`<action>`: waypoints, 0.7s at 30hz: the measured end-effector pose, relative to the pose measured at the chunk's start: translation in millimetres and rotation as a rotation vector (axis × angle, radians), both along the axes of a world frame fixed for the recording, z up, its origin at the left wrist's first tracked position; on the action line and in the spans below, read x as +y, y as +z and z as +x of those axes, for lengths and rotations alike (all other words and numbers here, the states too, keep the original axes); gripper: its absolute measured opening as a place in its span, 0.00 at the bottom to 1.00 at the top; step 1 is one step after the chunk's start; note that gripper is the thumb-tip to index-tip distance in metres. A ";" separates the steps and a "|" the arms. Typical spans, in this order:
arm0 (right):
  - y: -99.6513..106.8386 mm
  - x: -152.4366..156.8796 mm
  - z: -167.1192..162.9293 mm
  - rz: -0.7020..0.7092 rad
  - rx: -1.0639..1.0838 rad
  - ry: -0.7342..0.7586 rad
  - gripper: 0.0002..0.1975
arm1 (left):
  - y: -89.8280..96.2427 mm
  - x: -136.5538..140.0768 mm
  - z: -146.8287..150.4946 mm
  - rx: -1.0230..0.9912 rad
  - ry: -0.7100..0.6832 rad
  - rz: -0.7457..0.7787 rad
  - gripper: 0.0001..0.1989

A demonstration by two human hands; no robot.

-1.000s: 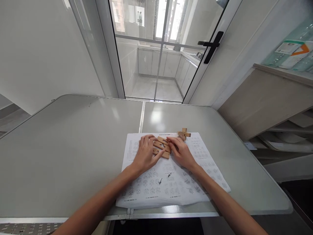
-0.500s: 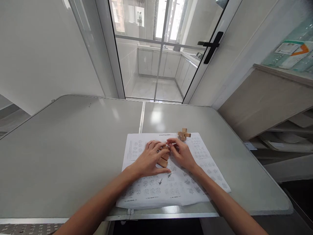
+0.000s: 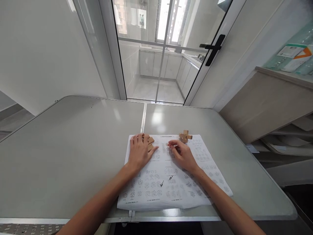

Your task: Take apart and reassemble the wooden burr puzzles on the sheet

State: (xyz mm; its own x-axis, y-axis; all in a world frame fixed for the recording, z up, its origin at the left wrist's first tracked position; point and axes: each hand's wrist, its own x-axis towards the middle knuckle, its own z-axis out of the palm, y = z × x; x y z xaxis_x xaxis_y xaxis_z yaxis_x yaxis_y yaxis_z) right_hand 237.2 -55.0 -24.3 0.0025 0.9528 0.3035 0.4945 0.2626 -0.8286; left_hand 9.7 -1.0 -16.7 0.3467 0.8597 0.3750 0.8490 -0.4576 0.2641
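My left hand [image 3: 140,150] lies over a few wooden burr puzzle pieces [image 3: 150,141] near the upper left of a printed paper sheet [image 3: 156,182]. Its fingers cover part of them and the thumb stretches out along their near side. Over the sheet's upper middle, the fingers of my right hand [image 3: 182,153] are curled with thumb and fingertips together. Whatever those tips may hold is too small to make out. Just beyond that hand stands a cross-shaped assembly of wooden puzzle pieces [image 3: 185,135], apart from both hands.
The sheet lies on a grey-green table [image 3: 73,156] with a metal seam [image 3: 143,118]. A glass door with a black handle [image 3: 214,49] stands behind it. At right is a wooden shelf unit [image 3: 264,98] with wrapped plastic bottles [image 3: 293,55] on top.
My left hand has slid left and slightly away from me, carrying the wooden pieces along the sheet. My right hand has stayed nearly in place. The view has shifted slightly.
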 end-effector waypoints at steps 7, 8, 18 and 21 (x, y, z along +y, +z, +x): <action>1.4 0.0 0.3 0.016 -0.012 0.008 0.11 | 5.0 -1.5 -1.4 -0.117 -0.123 0.077 0.22; 2.1 -0.1 0.3 0.022 -0.019 0.012 0.12 | 7.4 -4.7 0.6 -0.120 -0.221 0.077 0.18; 4.7 0.7 0.8 0.011 0.000 0.036 0.12 | 12.6 -32.2 19.1 0.035 -0.681 0.011 0.10; 4.9 2.2 1.1 -0.016 0.047 0.041 0.11 | 11.3 -28.7 18.2 -0.033 -0.569 -0.068 0.08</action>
State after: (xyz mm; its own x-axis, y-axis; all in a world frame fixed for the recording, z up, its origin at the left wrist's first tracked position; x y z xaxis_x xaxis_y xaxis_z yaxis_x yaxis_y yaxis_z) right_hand 238.2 -52.9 -19.4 -0.0225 0.9573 0.2883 0.4440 0.2679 -0.8550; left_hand 27.9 -29.8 -5.3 0.7509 0.5635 0.3444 0.4645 -0.8213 0.3312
